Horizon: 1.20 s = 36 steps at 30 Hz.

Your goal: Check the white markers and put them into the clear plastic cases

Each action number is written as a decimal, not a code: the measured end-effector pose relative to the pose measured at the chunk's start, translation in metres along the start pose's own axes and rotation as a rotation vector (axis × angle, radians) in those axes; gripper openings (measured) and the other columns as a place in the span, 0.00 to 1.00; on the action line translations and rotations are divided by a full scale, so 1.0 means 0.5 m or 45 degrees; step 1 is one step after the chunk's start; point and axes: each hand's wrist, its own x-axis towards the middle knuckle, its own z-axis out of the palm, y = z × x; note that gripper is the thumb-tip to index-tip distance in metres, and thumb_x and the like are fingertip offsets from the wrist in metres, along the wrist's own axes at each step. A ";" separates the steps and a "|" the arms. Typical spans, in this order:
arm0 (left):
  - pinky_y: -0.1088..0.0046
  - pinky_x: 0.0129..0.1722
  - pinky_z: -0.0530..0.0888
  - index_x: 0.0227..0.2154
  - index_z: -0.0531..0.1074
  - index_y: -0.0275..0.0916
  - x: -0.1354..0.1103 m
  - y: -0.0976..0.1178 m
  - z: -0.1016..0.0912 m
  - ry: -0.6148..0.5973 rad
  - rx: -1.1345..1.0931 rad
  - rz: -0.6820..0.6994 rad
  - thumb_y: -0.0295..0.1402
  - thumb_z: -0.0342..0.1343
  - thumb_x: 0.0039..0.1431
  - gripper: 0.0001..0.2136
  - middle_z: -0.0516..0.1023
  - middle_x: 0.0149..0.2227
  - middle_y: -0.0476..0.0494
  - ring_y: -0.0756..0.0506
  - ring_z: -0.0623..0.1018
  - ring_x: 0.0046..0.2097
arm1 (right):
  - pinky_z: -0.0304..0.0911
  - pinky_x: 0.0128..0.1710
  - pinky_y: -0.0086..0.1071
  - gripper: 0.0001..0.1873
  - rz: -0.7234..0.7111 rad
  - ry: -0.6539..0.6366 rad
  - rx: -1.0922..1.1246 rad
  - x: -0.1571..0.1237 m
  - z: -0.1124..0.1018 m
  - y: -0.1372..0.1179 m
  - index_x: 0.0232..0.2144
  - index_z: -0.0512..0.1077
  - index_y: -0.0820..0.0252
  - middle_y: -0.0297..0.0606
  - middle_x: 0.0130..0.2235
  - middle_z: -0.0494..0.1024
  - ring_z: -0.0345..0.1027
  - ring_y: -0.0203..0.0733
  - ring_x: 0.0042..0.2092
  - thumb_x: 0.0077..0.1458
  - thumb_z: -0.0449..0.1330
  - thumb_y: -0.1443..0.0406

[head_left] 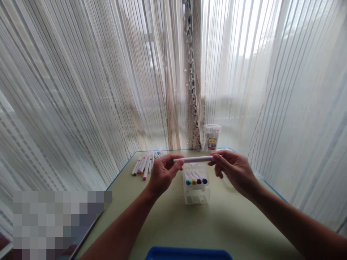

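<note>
Between my two hands a white marker [197,159] is held level above the table. My left hand [164,171] pinches its left end with thumb and fingers. At the other end, my right hand [233,168] grips it, and the fingers cover that tip. Just below the marker stands a clear plastic case [196,196], with several markers lying side by side in it. Their ends show teal, yellow, purple and dark blue. To the left of my left hand, a loose pile of white markers [143,164] with coloured ends lies on the table; part of it is hidden behind that hand.
A lidded clear container [212,137] with a yellow and red label stands at the table's back edge. Something clear plastic [230,180] lies partly behind my right hand. The pale green table [168,220] has blue edging. A blue object [189,252] is at the near edge; curtains hang behind.
</note>
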 end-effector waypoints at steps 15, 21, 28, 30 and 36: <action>0.80 0.16 0.57 0.38 0.80 0.30 -0.001 -0.002 0.005 -0.017 -0.059 -0.086 0.43 0.67 0.53 0.19 0.73 0.19 0.49 0.56 0.62 0.17 | 0.63 0.18 0.27 0.13 0.045 -0.041 0.003 -0.004 -0.006 0.007 0.33 0.79 0.62 0.40 0.27 0.81 0.68 0.33 0.20 0.50 0.72 0.58; 0.78 0.17 0.60 0.40 0.80 0.28 -0.001 0.004 0.005 -0.018 -0.107 -0.069 0.43 0.63 0.57 0.19 0.75 0.21 0.46 0.55 0.66 0.18 | 0.60 0.16 0.26 0.16 0.123 0.009 0.074 -0.003 0.007 -0.007 0.33 0.81 0.62 0.43 0.26 0.81 0.66 0.34 0.19 0.47 0.73 0.56; 0.77 0.17 0.61 0.44 0.79 0.27 0.002 -0.003 0.002 -0.004 -0.255 -0.090 0.45 0.57 0.62 0.22 0.76 0.22 0.44 0.54 0.67 0.18 | 0.61 0.16 0.25 0.18 0.205 0.042 0.183 -0.005 0.003 -0.004 0.36 0.83 0.61 0.46 0.30 0.82 0.67 0.34 0.20 0.49 0.71 0.53; 0.77 0.17 0.61 0.43 0.79 0.27 0.002 -0.002 0.003 -0.004 -0.235 -0.074 0.45 0.57 0.61 0.22 0.76 0.22 0.44 0.54 0.67 0.18 | 0.61 0.15 0.25 0.18 0.211 0.041 0.200 -0.005 0.003 -0.004 0.36 0.83 0.60 0.45 0.30 0.83 0.67 0.33 0.20 0.48 0.71 0.53; 0.80 0.17 0.57 0.37 0.79 0.30 0.004 0.001 0.004 -0.027 -0.133 -0.031 0.39 0.66 0.54 0.15 0.74 0.20 0.49 0.57 0.62 0.18 | 0.61 0.15 0.24 0.17 0.149 0.033 0.121 -0.004 0.009 -0.008 0.32 0.82 0.62 0.43 0.26 0.81 0.67 0.33 0.19 0.45 0.74 0.55</action>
